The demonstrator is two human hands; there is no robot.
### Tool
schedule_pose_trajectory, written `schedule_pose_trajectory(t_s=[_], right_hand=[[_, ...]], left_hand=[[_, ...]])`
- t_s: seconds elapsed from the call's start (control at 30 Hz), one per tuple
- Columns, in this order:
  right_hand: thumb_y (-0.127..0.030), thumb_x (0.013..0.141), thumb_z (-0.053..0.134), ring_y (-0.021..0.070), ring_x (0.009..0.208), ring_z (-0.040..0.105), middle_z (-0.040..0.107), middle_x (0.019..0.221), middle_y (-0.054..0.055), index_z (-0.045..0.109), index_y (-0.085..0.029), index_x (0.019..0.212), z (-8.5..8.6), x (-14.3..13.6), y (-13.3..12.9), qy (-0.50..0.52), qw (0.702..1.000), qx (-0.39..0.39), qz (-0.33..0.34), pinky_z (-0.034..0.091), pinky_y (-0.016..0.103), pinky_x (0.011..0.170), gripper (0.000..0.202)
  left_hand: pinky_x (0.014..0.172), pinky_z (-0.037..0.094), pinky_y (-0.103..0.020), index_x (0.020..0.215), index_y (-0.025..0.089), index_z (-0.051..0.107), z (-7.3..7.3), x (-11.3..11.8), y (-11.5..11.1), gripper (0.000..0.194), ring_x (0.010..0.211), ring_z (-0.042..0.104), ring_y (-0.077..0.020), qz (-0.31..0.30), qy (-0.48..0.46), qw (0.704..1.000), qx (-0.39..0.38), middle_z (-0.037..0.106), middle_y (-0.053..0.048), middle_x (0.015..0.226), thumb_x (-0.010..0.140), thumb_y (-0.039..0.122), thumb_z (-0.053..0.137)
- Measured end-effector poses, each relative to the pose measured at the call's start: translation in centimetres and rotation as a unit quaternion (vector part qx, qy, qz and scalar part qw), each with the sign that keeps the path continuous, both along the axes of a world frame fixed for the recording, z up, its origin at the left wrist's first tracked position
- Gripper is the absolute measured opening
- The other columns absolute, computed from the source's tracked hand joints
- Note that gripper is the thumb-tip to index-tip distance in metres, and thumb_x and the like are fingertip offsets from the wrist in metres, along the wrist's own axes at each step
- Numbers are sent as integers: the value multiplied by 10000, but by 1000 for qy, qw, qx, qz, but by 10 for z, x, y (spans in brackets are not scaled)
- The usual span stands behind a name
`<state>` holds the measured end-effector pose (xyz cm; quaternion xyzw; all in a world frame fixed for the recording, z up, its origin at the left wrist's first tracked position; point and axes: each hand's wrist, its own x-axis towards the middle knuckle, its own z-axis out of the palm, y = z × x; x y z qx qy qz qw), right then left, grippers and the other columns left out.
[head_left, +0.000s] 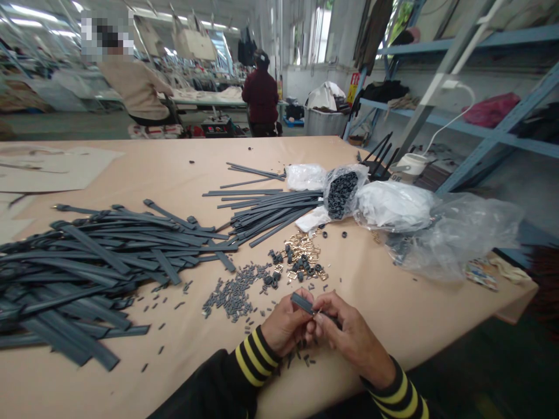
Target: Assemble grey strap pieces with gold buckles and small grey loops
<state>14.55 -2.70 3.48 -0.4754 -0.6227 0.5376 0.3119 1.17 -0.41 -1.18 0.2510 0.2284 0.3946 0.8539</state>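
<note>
Grey flat strap (301,302): left hand (285,323) + right hand (351,333) fingers pinch it, likely for control, nearside of gold metal buckles (309,247).

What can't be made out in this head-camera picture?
Head view: part of the flat dark-grey strip, hidden by the left hand and right hand.
Head view: some ends of the heaped dark-grey strips, cut off by the left edge.
Head view: contents of the large crumpled whitish plastic bag, veiled by its film.

Dark grey strap (301,302), flat, narrow, slanting down to the right, pinched between fingers (328,300), partly hidden
</note>
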Motion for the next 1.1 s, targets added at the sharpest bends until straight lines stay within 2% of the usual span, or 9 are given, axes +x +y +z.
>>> schedule_pose_trajectory(t_s=[0.13,0.23,0.33,0.5,0.63,0.83,0.93,1.1], right_hand=[[-274,827,431,90,508,529,578,607,-19,462,-180,788,-8,4,4,-29,999,-4,-20,378,180,440,107],[-265,817,440,74,478,479,525,588,-39,464,-179,749,-8,8,5,-80,996,17,-38,377,181,454,112],[-263,812,444,71,484,471,503,600,-43,464,-179,739,-5,9,5,-116,991,38,-49,387,183,471,113],[-289,817,430,79,487,497,543,638,-27,431,-188,758,-8,8,6,-83,995,17,-61,410,178,435,117],[-306,812,452,94,506,531,561,642,-24,395,-197,792,-14,10,7,-68,996,-5,-64,429,185,428,124],[-372,797,484,68,372,477,533,525,-71,328,-207,805,-17,6,7,-47,994,-53,-81,374,174,373,227],[-405,769,513,67,367,486,531,529,-80,300,-208,811,-15,4,7,-16,992,-80,-97,366,162,353,293],[-362,772,489,83,464,557,578,634,-21,353,-178,773,-8,8,7,-10,990,-127,-66,408,163,375,229]], left_hand=[[395,379,-150,767,158,437,-2,-1,0,290,449,501,-77,4,42,997,60,536,24,532,666,332,647],[494,436,-192,813,133,499,0,-3,2,252,575,522,-88,0,86,991,103,552,-6,689,695,322,616],[537,435,-209,801,109,536,1,-4,3,234,617,515,-93,5,115,987,112,546,-15,714,717,321,589],[522,399,-214,780,110,540,-4,-3,4,225,557,498,-92,31,152,979,135,555,-9,639,749,333,544],[503,372,-210,761,103,543,0,-3,2,230,507,462,-76,33,198,963,180,560,-11,631,760,333,528],[551,382,-217,739,110,535,2,-3,1,224,549,473,-88,56,248,942,217,549,-5,603,770,331,518],[560,387,-217,728,118,518,3,-3,0,217,553,478,-86,67,233,947,213,541,3,605,778,329,507],[584,405,-226,750,126,481,4,-2,-1,183,578,503,-93,83,209,953,203,544,6,623,777,305,514]])
